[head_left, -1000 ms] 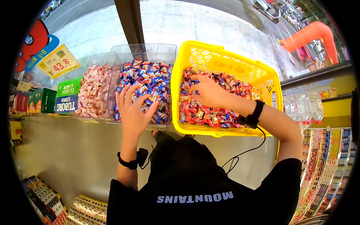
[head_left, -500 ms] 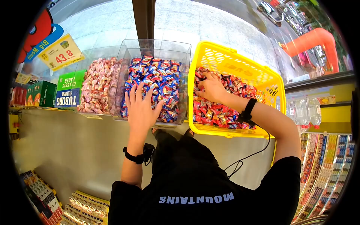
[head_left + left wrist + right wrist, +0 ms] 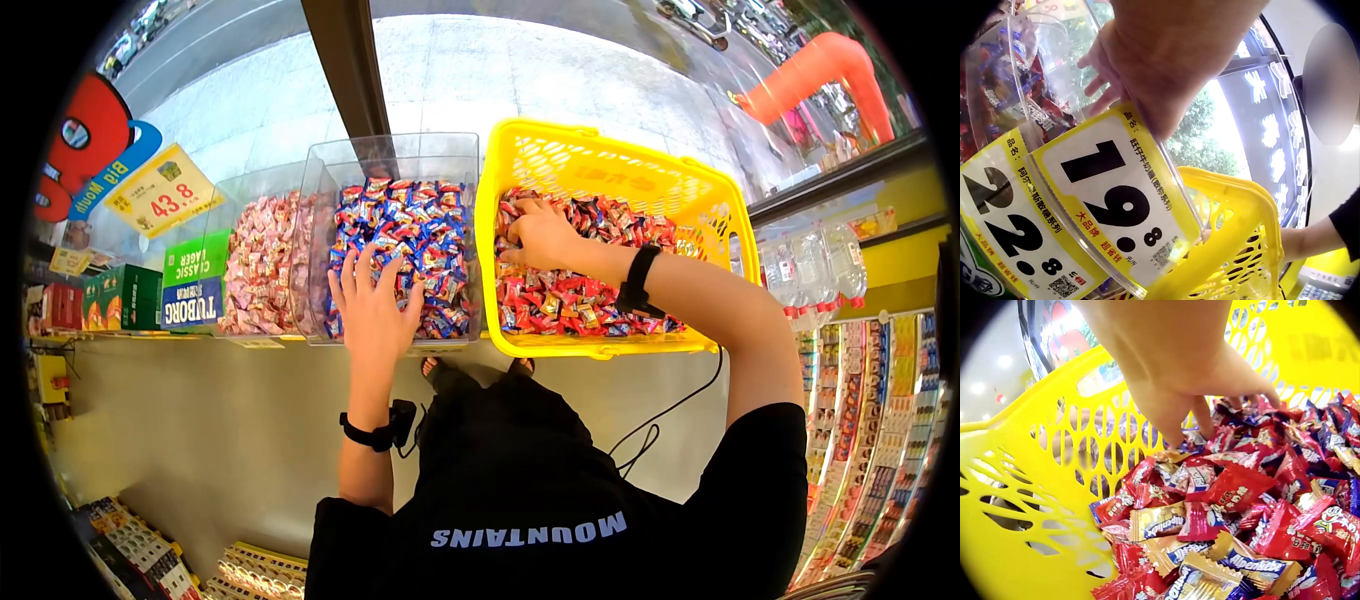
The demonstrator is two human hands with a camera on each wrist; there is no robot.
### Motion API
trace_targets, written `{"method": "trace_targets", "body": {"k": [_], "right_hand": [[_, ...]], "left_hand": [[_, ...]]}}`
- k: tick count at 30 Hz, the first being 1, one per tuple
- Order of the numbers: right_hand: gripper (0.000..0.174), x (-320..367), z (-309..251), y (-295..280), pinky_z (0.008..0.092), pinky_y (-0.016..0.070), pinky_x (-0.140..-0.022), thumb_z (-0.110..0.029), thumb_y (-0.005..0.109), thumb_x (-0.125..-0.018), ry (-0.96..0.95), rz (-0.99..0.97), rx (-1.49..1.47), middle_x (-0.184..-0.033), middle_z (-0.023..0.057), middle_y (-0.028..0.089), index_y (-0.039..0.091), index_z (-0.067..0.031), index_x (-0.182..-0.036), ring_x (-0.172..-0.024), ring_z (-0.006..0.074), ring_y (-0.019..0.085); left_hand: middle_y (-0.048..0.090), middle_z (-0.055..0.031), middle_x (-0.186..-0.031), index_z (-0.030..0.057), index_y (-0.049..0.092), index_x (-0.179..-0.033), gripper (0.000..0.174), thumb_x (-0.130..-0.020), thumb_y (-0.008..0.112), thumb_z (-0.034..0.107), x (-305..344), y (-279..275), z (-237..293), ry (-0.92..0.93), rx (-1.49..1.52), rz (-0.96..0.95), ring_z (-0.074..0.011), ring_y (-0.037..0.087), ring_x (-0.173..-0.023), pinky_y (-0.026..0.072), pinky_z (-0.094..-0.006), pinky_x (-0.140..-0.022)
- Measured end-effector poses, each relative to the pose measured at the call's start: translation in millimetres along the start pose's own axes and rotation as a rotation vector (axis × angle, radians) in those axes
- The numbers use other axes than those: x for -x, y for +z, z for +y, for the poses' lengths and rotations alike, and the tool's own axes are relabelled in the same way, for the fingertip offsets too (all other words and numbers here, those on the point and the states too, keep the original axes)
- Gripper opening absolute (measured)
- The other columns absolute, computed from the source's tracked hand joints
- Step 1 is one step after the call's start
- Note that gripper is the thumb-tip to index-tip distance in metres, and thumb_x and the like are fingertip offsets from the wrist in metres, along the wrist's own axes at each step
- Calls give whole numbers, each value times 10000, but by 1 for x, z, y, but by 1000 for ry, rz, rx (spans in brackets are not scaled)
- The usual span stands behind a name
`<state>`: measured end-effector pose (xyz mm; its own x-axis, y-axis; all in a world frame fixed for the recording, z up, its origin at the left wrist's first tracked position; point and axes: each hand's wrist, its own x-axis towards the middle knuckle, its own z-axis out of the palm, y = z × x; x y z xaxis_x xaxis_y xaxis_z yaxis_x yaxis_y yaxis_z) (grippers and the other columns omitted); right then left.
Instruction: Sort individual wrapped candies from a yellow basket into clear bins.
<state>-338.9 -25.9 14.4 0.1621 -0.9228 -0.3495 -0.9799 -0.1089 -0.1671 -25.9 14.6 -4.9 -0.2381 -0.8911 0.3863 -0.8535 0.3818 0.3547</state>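
Observation:
My left hand (image 3: 375,305) is over the near part of a clear plastic bin (image 3: 395,152), its fingers spread above wrapped candies (image 3: 410,215) in blue and red. In the left wrist view, price tags (image 3: 1113,194) on the bin's front hide part of that hand. My right hand (image 3: 545,238) reaches into a yellow basket (image 3: 620,160). Its slightly bent fingers (image 3: 1204,415) touch a heap of mixed candies (image 3: 1235,494) in red, gold and dark blue wrappers. The fingertips are partly hidden among the wrappers, with no candy visibly pinched.
Left of the clear bin is a bin of pink-wrapped candies (image 3: 265,265), then a green and blue beer carton (image 3: 195,280) beneath a price sign (image 3: 165,190). Plastic bottles (image 3: 815,265) stand right of the basket. A window frame (image 3: 345,80) rises behind the bins.
The head view has shifted back and forth. My left hand keeps hovering over the blue candies, its fingers a little straighter. The right hand stays among the basket's candies, its fingers shifting slightly.

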Motion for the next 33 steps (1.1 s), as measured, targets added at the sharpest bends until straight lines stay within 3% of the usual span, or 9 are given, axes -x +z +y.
{"method": "trace_targets", "body": {"k": [6, 10, 14, 16, 19, 22, 23, 29, 33], "right_hand": [[361, 18, -8, -52, 594, 415, -1179, -358, 808, -831, -58, -8, 17, -1455, 180, 580, 830, -128, -1107, -1445, 385, 483], [325, 52, -1, -77, 542, 493, -1082, -376, 788, -839, -284, 403, -5, -1362, 154, 635, 816, -104, -1014, -1334, 377, 574], [226, 119, -48, -124, 505, 431, -1189, -266, 842, -852, -303, 170, -193, -1488, 222, 564, 775, -72, -947, -1398, 425, 536], [236, 138, -49, -108, 498, 433, -1187, -259, 856, -855, -398, 202, -234, -1483, 221, 564, 776, -62, -959, -1390, 422, 542], [270, 156, -52, -82, 491, 439, -1180, -276, 875, -858, -610, 260, -452, -1478, 221, 565, 779, -54, -978, -1379, 413, 550], [317, 165, -55, -75, 502, 438, -1169, -357, 833, -901, -615, 194, -560, -1446, 219, 573, 789, -48, -957, -1377, 423, 537], [276, 167, -55, -78, 482, 444, -1176, -274, 883, -864, -607, 199, -554, -1414, 202, 584, 779, -47, -982, -1380, 393, 555], [276, 171, -48, -71, 521, 438, -1160, -254, 893, -837, -624, 505, -242, -1413, 145, 599, 775, -54, -987, -1388, 358, 553], [257, 164, -49, -75, 539, 430, -1155, -238, 873, -848, -616, 509, -185, -1420, 128, 603, 778, -69, -1017, -1377, 332, 555]], "left_hand": [[579, -166, -1493, 151, 751, -1270, 396, -908, 814, 298, 1, -2, 2, 13, -11, 44, -425, 458, -1475, 263, -645, -1263], [586, -153, -1493, 162, 761, -1254, 388, -877, 841, 200, -2, -12, 2, 122, 80, 135, -421, 456, -1480, 282, -640, -1256], [598, -99, -1483, 188, 774, -1236, 426, -824, 868, 140, -14, -69, 47, 240, 297, 198, -413, 471, -1459, 332, -628, -1235], [606, -69, -1469, 228, 799, -1203, 421, -798, 893, 163, -16, -91, 71, 347, 411, 137, -396, 483, -1444, 354, -629, -1226], [622, -26, -1434, 290, 836, -1112, 392, -734, 917, 220, -15, -96, 92, 662, 248, 132, -347, 512, -1419, 365, -637, -1222], [639, -2, -1403, 331, 855, -1026, 345, -697, 915, 245, -13, -97, 101, 729, 241, 83, -309, 531, -1403, 369, -650, -1219], [657, 9, -1378, 304, 852, -987, 316, -688, 912, 221, -13, -98, 102, 715, 269, 68, -307, 543, -1392, 364, -649, -1219], [669, -22, -1359, 201, 815, -1004, 321, -704, 928, 211, -11, -86, 105, 589, 366, 39, -327, 541, -1393, 349, -651, -1223], [664, -35, -1357, 195, 810, -1042, 340, -726, 934, 213, -10, -84, 110, 520, 343, 56, -331, 554, -1378, 350, -644, -1223]]}}
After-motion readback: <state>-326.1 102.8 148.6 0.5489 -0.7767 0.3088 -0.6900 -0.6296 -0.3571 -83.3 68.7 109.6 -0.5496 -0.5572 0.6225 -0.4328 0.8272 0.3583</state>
